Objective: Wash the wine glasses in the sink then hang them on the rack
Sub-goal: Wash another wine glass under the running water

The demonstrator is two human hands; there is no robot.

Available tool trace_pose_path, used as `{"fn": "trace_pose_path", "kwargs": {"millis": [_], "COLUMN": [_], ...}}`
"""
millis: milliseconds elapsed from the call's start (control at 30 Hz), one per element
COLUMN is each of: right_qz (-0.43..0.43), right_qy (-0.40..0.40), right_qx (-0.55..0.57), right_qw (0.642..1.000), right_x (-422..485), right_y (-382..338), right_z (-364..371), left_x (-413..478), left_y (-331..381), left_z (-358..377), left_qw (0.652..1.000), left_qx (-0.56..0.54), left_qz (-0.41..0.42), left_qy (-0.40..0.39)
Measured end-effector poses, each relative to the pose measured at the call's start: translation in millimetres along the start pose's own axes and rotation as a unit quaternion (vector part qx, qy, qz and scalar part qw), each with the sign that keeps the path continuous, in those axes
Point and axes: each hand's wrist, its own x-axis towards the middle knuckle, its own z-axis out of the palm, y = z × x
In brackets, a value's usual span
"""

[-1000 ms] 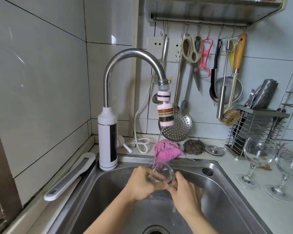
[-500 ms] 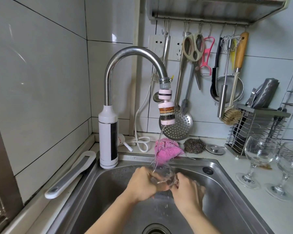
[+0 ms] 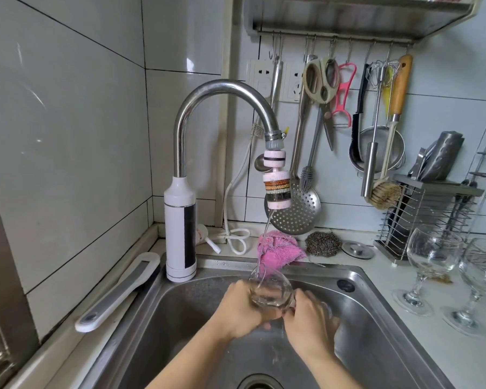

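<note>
Both of our hands are down in the sink (image 3: 376,310). Our left hand (image 3: 240,308) has its fingers curled round the bowl of a wine glass (image 3: 271,290), and our right hand (image 3: 310,322) grips the same glass at its stem end. We hold the glass tilted above the sink basin, with its mouth turned up and away from us. A thin stream of water (image 3: 265,234) falls from the filter (image 3: 277,189) on the end of the curved tap (image 3: 225,88) and meets the glass at its rim.

Behind the sink, a pink cloth (image 3: 278,251) hangs over the back edge, just beside a steel scouring pad (image 3: 323,244). To our right, on the counter (image 3: 460,357), a second glass (image 3: 432,254) and a third glass (image 3: 483,268) stand upright, close together and well apart from our hands. Behind them sits a wire holder (image 3: 421,217). Above, a rail (image 3: 334,35) carries hooks with scissors (image 3: 320,80), a skimmer (image 3: 298,209) and other tools.
</note>
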Motion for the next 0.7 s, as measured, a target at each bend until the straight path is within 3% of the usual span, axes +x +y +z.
{"fn": "trace_pose_path", "kwargs": {"millis": [100, 300, 433, 567, 700], "right_qz": [-0.005, -0.007, 0.006, -0.004, -0.020], "right_qy": [0.013, 0.017, 0.003, -0.017, -0.030], "right_qx": [-0.012, -0.030, -0.004, -0.004, 0.011], "right_qw": [1.000, 0.999, 1.000, 1.000, 0.999], "right_x": [-1, 0, 1, 3, 5], "right_y": [1, 1, 1, 5, 2], "right_z": [-4, -6, -4, 0, 5], "left_x": [0, 3, 0, -1, 2], "left_y": [-1, -3, 4, 5, -2], "left_z": [1, -1, 1, 0, -5], "left_qw": [1.000, 0.989, 0.998, 0.998, 0.995], "left_qx": [0.002, 0.058, -0.059, -0.058, 0.010], "left_qz": [0.004, -0.006, -0.012, 0.000, -0.016], "left_qy": [-0.008, 0.134, 0.030, -0.018, 0.102]}}
